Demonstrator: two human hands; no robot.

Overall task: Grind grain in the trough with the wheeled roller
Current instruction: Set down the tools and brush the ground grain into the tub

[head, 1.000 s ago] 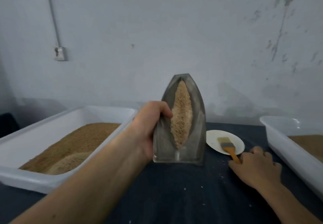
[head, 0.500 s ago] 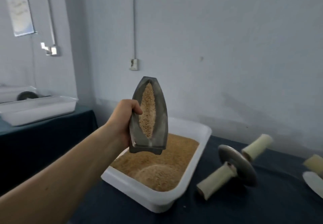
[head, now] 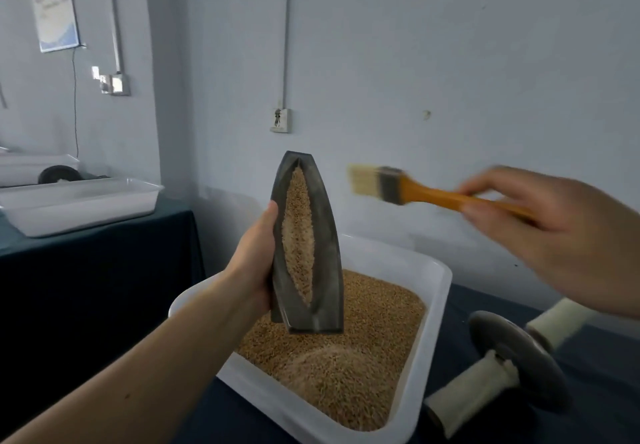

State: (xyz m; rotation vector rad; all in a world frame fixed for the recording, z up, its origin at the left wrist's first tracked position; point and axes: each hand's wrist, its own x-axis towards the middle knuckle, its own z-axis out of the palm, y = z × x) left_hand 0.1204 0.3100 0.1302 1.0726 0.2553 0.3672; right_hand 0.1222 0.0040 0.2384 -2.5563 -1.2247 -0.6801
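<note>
**While left hand holds the trough on end over the tub, right hand has a brush beside it**

Wall [head: 450, 63]: grey, fills the back. Tabletop [head: 602, 374], dark cloth, carries a white tub [head: 440, 270] heaped with loose grain [head: 346, 374]. The tub's near left corner is covered by the left forearm. Second table [head: 86, 270] stands apart at left with a white tray [head: 79, 204]. Behind the tray is a dark round object [head: 59, 174], too small to identify.

Trough [head: 325, 291]: metal, boat-shaped, stood on end. Its lower end is just over the loose grain; can't tell if it touches. Its groove is packed with grain [head: 298, 236]. Left hand [head: 252, 270] grips the left edge, thumb on the front face, fingers wrapped behind and out of sight.

Wheeled roller [head: 519, 357] lies on the tabletop right of the tub, untouched, disc tilted, a pale handle on each side. The far handle is partly hidden by the right wrist.

Right hand [head: 554, 236] pinches the orange handle of a brush [head: 398, 187]. Bristles point left toward the trough and are apart from it. Both are motion-blurred, so finger detail is unclear.

Wall socket [head: 280, 120] sits above the trough.
</note>
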